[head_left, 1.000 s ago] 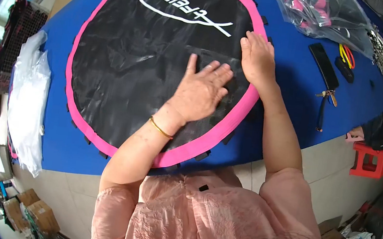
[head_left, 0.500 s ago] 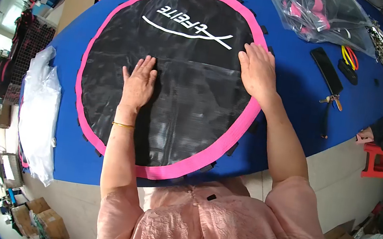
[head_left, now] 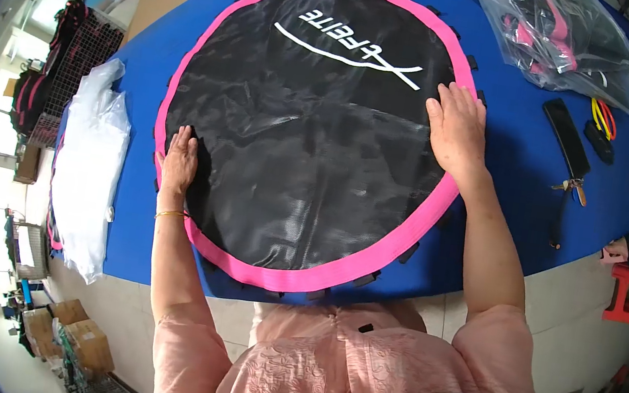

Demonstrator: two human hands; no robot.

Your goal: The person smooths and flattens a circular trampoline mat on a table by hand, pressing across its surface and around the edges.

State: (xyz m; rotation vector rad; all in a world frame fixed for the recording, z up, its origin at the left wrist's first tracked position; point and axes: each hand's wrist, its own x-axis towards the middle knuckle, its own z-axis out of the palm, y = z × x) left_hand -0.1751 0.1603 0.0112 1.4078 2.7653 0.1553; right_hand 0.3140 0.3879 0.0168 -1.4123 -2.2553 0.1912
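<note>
Left hand (head_left: 179,161) and right hand (head_left: 458,132) rest on opposite edges of the round mat (head_left: 302,171); fingers (head_left: 182,141) extended, unclenched.

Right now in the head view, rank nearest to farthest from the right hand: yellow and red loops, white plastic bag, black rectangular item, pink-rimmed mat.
1. Pink-rimmed mat, under the right hand.
2. Black rectangular item, to the hand's right.
3. Yellow and red loops, farther right.
4. White plastic bag, far left.
</note>
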